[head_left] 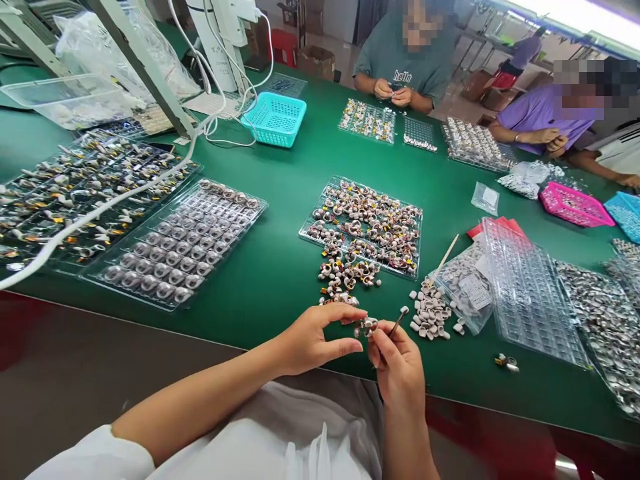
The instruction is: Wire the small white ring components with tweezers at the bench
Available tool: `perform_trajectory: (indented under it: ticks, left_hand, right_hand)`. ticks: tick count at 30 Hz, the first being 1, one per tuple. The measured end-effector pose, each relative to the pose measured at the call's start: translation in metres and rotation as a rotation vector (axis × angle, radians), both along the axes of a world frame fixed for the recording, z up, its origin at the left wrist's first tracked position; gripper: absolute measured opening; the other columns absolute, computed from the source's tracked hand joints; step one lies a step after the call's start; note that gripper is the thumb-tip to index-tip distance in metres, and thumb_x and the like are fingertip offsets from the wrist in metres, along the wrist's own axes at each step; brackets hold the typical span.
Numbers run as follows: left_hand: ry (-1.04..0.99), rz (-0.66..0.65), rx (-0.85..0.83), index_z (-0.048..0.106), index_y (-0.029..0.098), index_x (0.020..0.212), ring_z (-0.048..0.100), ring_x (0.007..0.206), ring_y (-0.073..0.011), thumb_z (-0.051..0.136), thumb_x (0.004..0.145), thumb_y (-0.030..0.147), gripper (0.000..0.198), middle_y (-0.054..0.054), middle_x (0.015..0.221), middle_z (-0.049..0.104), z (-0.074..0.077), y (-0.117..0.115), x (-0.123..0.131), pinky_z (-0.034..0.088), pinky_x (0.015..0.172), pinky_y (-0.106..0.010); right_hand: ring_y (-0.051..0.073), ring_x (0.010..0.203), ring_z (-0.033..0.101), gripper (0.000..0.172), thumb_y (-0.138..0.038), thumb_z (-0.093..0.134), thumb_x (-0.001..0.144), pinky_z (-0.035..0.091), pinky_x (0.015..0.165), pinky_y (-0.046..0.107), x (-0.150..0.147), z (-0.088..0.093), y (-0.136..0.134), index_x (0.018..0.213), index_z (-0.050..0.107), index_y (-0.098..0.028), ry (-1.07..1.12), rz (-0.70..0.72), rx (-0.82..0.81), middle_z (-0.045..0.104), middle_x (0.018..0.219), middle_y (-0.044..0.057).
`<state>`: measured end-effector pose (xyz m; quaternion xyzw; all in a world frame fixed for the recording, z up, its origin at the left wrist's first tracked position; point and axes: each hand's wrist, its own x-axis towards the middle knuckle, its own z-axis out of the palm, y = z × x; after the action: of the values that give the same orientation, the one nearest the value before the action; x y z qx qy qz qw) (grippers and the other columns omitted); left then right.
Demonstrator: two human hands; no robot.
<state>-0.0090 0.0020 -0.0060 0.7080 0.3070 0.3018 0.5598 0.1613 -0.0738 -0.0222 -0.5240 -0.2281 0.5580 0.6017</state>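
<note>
My right hand [400, 357] is closed on slim dark tweezers [396, 325], with a small pale cap [404, 310] at their tip. The same hand's thumb and fingertips meet a small ring-shaped electronic part [369, 327]. Around that part's left side, my left hand [325, 337] has its thumb and index finger spread apart; whether the index tip touches it I cannot tell. Just beyond my hands lies a loose heap of similar parts [345, 277], spilling from a clear tray [413, 263] of them. Right of the tweezers is a pile of pale caps [431, 312].
A wooden stick [447, 257] and plastic bag [470, 287] lie beside an overlapping clear tray [535, 293]. One loose part [507, 363] is near the front edge. Filled trays [173, 250] stand left, a turquoise basket [277, 120] behind. Two co-workers [405, 67] sit across the table.
</note>
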Motion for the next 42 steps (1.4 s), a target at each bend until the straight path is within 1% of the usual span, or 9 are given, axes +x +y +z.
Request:
perform_trajectory:
  ticks: [5,11,16,20,22,25,28,33,42]
  left_hand:
    - [0.004,0.034,-0.099,0.063,0.013,0.122,0.07,0.101,-0.0225,0.073,0.082,0.027,0.043,-0.013,0.115,0.072,-0.001,-0.008,0.0,0.056,0.092,-0.036]
    - [0.024,0.271,0.422,0.064,0.016,0.108,0.066,0.096,-0.0224,0.078,0.078,0.023,0.033,-0.01,0.102,0.072,-0.009,-0.019,0.006,0.053,0.087,-0.036]
    - [-0.048,0.305,0.551,0.066,0.016,0.1,0.066,0.083,-0.0188,0.071,0.083,0.014,0.018,-0.007,0.088,0.073,-0.018,-0.018,0.009,0.053,0.08,-0.033]
    - [-0.081,0.282,0.414,0.071,0.014,0.098,0.068,0.081,-0.0186,0.072,0.083,0.015,0.016,-0.008,0.085,0.075,-0.012,-0.016,0.004,0.052,0.08,-0.031]
    - [-0.08,0.24,0.23,0.074,0.014,0.097,0.068,0.079,-0.0181,0.074,0.082,0.019,0.016,-0.008,0.083,0.075,-0.006,-0.014,-0.001,0.052,0.078,-0.029]
    - [-0.077,0.157,-0.096,0.077,0.015,0.096,0.067,0.077,-0.0178,0.076,0.08,0.025,0.019,-0.007,0.083,0.075,-0.001,-0.011,-0.006,0.052,0.074,-0.028]
    - [-0.114,0.094,-0.308,0.078,0.015,0.097,0.066,0.079,-0.0181,0.076,0.079,0.028,0.022,-0.008,0.085,0.074,0.0,-0.008,-0.008,0.052,0.074,-0.027]
    - [-0.128,0.084,-0.366,0.078,0.015,0.098,0.064,0.08,-0.0164,0.077,0.078,0.026,0.023,-0.007,0.086,0.073,-0.001,-0.009,-0.009,0.052,0.075,-0.025]
    - [-0.124,0.132,-0.396,0.073,0.014,0.107,0.068,0.084,-0.018,0.073,0.082,0.026,0.028,-0.008,0.091,0.074,-0.003,-0.013,-0.01,0.055,0.08,-0.029]
  right_hand:
    - [0.004,0.046,0.041,0.023,-0.035,0.079,0.074,0.029,0.043,0.017,-0.003,0.004,0.002,0.084,0.071,-0.016,0.083,-0.035,-0.027,0.056,0.06,-0.003]
    - [0.004,0.043,0.041,0.022,-0.033,0.08,0.074,0.031,0.044,0.018,-0.014,0.007,0.003,0.084,0.068,-0.017,0.14,-0.16,-0.018,0.054,0.056,-0.005]
    - [0.004,0.043,0.04,0.025,-0.036,0.08,0.072,0.03,0.043,0.018,-0.026,0.005,0.003,0.082,0.066,-0.017,0.151,-0.14,-0.032,0.054,0.058,-0.005]
    - [0.006,0.047,0.041,0.022,-0.038,0.073,0.081,0.033,0.045,0.019,-0.022,-0.001,-0.003,0.081,0.063,-0.019,-0.011,-0.1,0.003,0.051,0.061,-0.005]
    - [0.009,0.058,0.049,0.02,-0.035,0.073,0.082,0.041,0.052,0.021,-0.015,-0.003,-0.007,0.093,0.064,-0.022,-0.184,-0.083,0.069,0.055,0.074,-0.002]
    - [0.014,0.08,0.057,0.038,-0.029,0.074,0.082,0.049,0.065,0.026,-0.003,0.0,-0.012,0.117,0.061,-0.028,-0.444,0.024,0.175,0.056,0.108,0.004]
    - [0.014,0.083,0.057,0.032,-0.022,0.067,0.088,0.049,0.067,0.027,0.004,0.005,-0.012,0.119,0.064,-0.03,-0.637,0.173,0.277,0.055,0.116,0.006]
    - [0.017,0.089,0.062,0.026,-0.013,0.062,0.091,0.049,0.067,0.027,0.004,0.01,-0.009,0.111,0.069,-0.028,-0.772,0.216,0.409,0.064,0.102,0.005]
    - [0.018,0.079,0.063,0.012,-0.022,0.061,0.093,0.051,0.069,0.031,-0.003,0.01,-0.012,0.102,0.069,-0.024,-0.643,0.241,0.243,0.067,0.095,0.006]
